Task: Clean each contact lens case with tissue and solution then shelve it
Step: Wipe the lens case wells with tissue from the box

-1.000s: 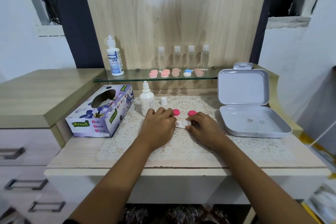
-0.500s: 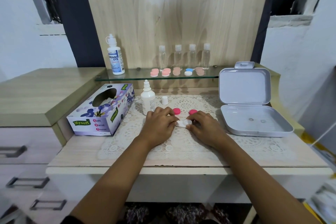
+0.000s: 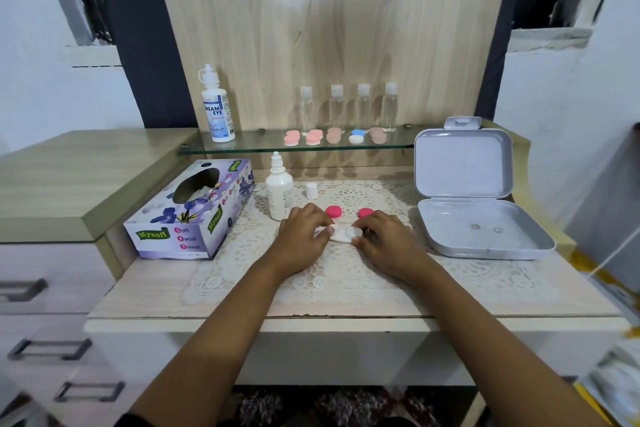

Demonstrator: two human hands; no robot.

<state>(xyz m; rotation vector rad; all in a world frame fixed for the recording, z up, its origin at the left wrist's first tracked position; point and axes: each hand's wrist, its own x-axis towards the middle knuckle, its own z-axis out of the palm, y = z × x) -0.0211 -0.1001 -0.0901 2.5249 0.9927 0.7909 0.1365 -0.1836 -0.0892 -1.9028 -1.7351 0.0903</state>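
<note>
By L hand (image 3: 301,241), fingers curled, the L end of the white lens case (image 3: 341,235) is pinched on the bench (image 3: 145,284); R end is pinched by R hand (image 3: 388,246) fingers, poss. w/ tissue. Case should be braced firmly while wiped.

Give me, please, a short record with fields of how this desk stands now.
Held: white lens case, pinched by left hand and right hand, low over the doily
Caps: two pink caps, off, behind the case
Solution: small bottle, upright, uncapped
Shelf: glass shelf with several shelved cases
</note>
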